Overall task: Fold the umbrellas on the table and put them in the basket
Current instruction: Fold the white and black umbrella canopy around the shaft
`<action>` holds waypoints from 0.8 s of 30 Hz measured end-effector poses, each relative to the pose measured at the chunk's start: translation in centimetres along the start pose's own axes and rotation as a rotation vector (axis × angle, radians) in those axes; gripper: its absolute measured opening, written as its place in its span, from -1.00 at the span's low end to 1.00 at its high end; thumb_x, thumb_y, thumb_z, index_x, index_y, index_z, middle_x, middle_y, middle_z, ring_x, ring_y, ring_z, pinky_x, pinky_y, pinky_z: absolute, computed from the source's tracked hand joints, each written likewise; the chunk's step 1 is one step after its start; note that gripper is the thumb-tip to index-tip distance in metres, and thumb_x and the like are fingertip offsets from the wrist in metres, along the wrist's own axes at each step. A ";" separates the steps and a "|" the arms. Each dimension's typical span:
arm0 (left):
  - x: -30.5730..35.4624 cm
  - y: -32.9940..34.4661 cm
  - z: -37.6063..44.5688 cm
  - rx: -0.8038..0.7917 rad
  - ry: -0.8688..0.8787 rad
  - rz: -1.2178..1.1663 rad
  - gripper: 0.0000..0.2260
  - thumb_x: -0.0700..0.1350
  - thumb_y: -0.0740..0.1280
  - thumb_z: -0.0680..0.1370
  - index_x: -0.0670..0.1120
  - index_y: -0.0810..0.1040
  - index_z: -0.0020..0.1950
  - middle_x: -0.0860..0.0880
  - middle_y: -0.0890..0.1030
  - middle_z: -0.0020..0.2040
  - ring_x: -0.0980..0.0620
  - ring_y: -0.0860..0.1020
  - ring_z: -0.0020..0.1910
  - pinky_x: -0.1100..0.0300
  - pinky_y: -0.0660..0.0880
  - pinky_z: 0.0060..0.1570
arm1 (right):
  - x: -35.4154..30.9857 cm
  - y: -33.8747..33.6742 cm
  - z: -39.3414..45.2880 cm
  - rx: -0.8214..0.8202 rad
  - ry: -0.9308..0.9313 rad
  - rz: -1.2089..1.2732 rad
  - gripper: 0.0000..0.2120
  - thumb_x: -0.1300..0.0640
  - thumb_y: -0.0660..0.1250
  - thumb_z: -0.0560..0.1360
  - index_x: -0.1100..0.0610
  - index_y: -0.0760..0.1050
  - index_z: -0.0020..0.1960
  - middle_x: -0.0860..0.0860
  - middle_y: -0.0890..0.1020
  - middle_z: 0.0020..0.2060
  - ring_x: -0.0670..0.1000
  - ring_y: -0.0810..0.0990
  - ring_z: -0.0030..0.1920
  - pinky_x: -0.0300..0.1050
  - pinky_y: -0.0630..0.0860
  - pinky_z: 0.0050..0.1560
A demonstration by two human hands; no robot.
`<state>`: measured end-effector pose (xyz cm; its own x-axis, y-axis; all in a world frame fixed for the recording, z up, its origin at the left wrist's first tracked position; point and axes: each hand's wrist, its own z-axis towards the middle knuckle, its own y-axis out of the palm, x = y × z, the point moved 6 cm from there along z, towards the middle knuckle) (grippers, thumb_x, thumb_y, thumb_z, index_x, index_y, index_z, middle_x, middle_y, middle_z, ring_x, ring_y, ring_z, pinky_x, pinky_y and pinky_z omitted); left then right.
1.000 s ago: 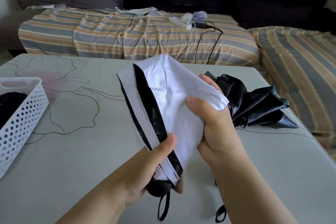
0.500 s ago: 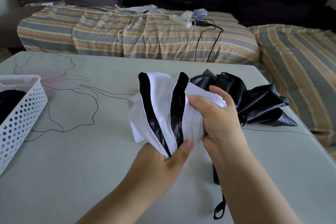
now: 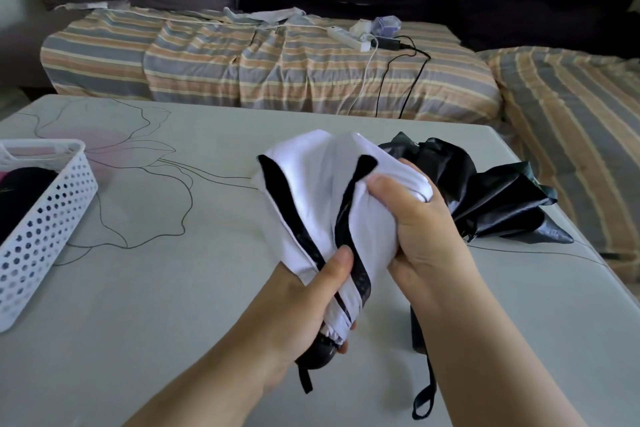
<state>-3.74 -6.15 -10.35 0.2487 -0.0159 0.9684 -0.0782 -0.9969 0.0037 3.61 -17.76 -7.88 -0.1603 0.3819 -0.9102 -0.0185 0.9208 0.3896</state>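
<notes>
White umbrella: a collapsed white fabric umbrella with black edge bands (image 3: 322, 204) is held up above the middle of the bench, its canopy loose and bunched, its folds fanning toward the far side.
Left hand: the left hand (image 3: 311, 305) grips the umbrella low down near the handle end, thumb laid across a black band, fingers wrapped round beneath; a black rounded handle with a short black strap (image 3: 317, 357) pokes out under the palm.
Right hand: the right hand (image 3: 420, 236) clutches the upper white folds, thumb on the near side and fingers curled round behind the cloth.
Black umbrella: a glossy black fabric umbrella, unfolded and crumpled (image 3: 485, 198), lies on the bench just behind the right hand, toward the right edge; its black handle and wrist loop (image 3: 424, 395) trail near the right forearm.
Basket: a white perforated plastic basket (image 3: 45, 229) sits at the left edge of the bench, well apart from the hands, with something dark inside that I cannot make out.
Bench: a pale grey bench top with a drawn flower outline (image 3: 156, 288) carries all of this.
Beyond: a sofa under a striped cover (image 3: 242, 66) holds a white power strip with cables (image 3: 349, 38).
</notes>
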 end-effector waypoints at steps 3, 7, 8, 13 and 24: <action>0.2 -0.3 0.1 0.095 0.120 0.136 -0.55 0.28 0.22 0.44 -0.08 0.48 -0.37 0.01 0.51 -0.57 0.06 0.49 -0.55 0.26 0.43 -0.41 | 1.1 -0.2 0.0 0.111 0.020 -0.084 -0.18 -0.02 0.62 0.12 0.08 0.42 0.32 0.15 0.64 0.09 0.12 0.68 0.02 0.17 0.59 0.06; -0.3 -0.2 0.1 0.130 0.144 0.195 -0.50 0.22 0.26 0.48 -0.21 0.47 -0.36 -0.17 0.50 -0.53 -0.06 0.46 -0.56 0.27 0.34 -0.52 | 1.2 -0.6 0.3 0.121 0.013 -0.071 -0.48 0.18 0.57 0.22 0.22 0.46 0.11 0.11 0.63 -0.08 0.12 0.64 -0.12 0.09 0.58 -0.10; -0.2 -0.1 0.1 0.101 0.149 0.188 -0.51 0.21 0.29 0.49 -0.20 0.46 -0.38 -0.22 0.50 -0.50 -0.11 0.47 -0.53 0.23 0.37 -0.48 | 1.1 -0.8 0.3 0.126 0.002 -0.059 -0.52 0.24 0.54 0.25 0.19 0.45 0.11 0.11 0.63 -0.09 0.12 0.65 -0.12 0.08 0.59 -0.11; -0.4 0.5 -0.1 -0.231 -0.061 -0.039 -0.58 0.24 0.26 0.37 -0.09 0.63 -0.11 -0.17 0.68 -0.22 -0.16 0.64 -0.29 0.16 0.56 -0.26 | 0.6 -0.7 0.3 0.054 0.001 0.027 -0.48 0.31 0.48 0.31 -0.11 0.45 0.14 0.09 0.65 0.01 0.10 0.70 -0.09 0.09 0.64 -0.07; -0.3 -0.6 0.1 0.120 0.095 0.236 -0.49 0.33 0.13 0.43 -0.12 0.51 -0.25 -0.10 0.55 -0.49 0.04 0.43 -0.59 0.27 0.35 -0.52 | 2.1 -1.0 0.5 0.133 0.023 -0.163 -0.13 -0.04 0.65 0.13 -0.02 0.36 0.36 0.09 0.59 0.18 0.14 0.66 0.04 0.21 0.61 -0.01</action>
<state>-3.66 -5.53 -10.70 0.1450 -0.2473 0.9580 -0.0067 -0.9685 -0.2490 3.79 -17.83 -10.20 -0.1880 0.2263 -0.9557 0.0841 0.9732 0.2139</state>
